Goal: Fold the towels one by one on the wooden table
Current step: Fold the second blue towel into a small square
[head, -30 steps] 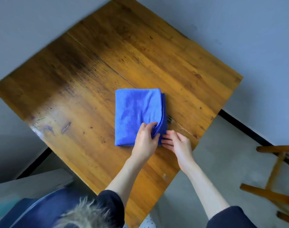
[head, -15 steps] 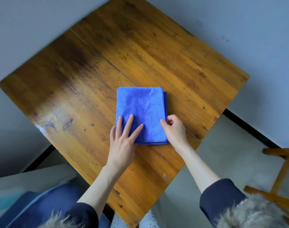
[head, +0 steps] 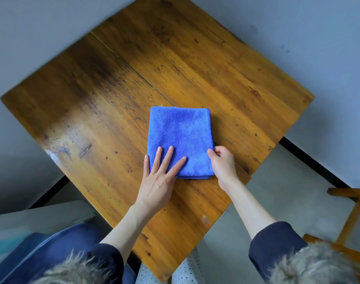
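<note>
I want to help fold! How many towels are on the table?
1. The blue towel, already folded, lies near the middle of the wooden table, with the left hand flat on it and the right hand pinching its edge. No others show.
</note>
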{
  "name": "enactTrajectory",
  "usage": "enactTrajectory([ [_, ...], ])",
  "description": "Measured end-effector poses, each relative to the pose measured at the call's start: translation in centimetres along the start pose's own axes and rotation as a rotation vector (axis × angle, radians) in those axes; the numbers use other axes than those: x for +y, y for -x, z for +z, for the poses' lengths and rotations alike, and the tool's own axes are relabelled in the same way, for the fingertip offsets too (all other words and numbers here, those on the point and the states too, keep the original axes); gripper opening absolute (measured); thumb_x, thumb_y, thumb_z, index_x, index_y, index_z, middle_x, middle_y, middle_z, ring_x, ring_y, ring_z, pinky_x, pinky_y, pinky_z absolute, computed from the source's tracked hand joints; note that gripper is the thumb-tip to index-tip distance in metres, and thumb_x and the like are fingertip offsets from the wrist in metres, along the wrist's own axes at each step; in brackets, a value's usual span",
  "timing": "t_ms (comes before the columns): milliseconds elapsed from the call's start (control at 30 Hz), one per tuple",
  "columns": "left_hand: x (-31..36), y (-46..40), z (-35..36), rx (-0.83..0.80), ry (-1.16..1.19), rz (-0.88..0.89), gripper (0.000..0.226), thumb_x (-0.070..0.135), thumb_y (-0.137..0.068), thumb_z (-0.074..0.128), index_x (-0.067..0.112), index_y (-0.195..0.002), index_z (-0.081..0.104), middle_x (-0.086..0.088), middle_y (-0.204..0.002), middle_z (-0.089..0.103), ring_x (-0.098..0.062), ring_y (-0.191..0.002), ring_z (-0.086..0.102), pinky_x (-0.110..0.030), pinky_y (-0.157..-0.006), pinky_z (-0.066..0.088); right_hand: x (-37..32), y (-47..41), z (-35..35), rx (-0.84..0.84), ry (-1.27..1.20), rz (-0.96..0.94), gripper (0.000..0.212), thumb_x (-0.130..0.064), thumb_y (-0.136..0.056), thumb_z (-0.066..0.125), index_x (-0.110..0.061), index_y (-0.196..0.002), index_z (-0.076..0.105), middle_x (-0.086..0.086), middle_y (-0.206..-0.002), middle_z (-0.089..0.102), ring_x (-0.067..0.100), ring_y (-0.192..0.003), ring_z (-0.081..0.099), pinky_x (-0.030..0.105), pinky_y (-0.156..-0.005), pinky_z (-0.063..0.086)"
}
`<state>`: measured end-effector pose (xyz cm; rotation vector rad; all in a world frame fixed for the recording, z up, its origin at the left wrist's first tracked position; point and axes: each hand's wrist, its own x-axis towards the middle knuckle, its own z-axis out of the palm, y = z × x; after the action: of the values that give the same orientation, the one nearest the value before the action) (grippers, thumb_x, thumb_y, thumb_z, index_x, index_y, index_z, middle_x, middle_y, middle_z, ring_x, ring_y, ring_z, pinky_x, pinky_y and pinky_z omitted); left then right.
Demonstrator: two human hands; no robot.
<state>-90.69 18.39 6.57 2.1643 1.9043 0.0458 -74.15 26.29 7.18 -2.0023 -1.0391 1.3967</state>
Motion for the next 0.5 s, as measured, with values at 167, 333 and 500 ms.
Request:
enactTrajectory([
  [167, -0.5, 0.0, 0.2, -0.027, -0.024, 0.04, 0.056, 0.026, -0.09, 0.056, 0.034, -0.141, 0.035, -0.008, -0.15, 0.033, -0.039, -0.137, 0.028, -0.061, -0.106, 0.018, 0.1, 0.3, -0.2, -0.026, 0.019, -0.016, 0.017, -0.014, -0.092, 0.055, -0.01, -0.108, 0.055, 0.001, -0.098, 0.057, 0.017, -0.093, 0.057, 0.033, -0.086, 0.05],
  [333, -1.1, 0.2, 0.2, -0.12, 0.052, 0.067, 0.049, 0.046, -0.095, 0.027, 0.041, -0.144, 0.021, 0.0, -0.156, 0.009, -0.031, -0.143, -0.001, -0.055, -0.111, -0.002, 0.3, 1.2, -0.5, 0.015, 0.304, -0.167, 0.028, -0.013, -0.087, 0.059, -0.009, -0.113, 0.052, 0.009, -0.109, 0.06, 0.025, -0.101, 0.056, 0.037, -0.085, 0.045],
  [500, -1.5, -0.6, -0.8, -0.057, 0.158, 0.044, 0.053, 0.045, -0.095, 0.011, 0.032, -0.144, 0.027, 0.002, -0.157, 0.007, -0.022, -0.144, -0.008, -0.046, -0.113, -0.011, -0.1, 2.2, 0.1, 0.287, 0.831, -0.643, 0.05, -0.018, -0.082, 0.065, -0.007, -0.128, 0.05, 0.016, -0.124, 0.054, 0.035, -0.111, 0.051, 0.046, -0.085, 0.044],
])
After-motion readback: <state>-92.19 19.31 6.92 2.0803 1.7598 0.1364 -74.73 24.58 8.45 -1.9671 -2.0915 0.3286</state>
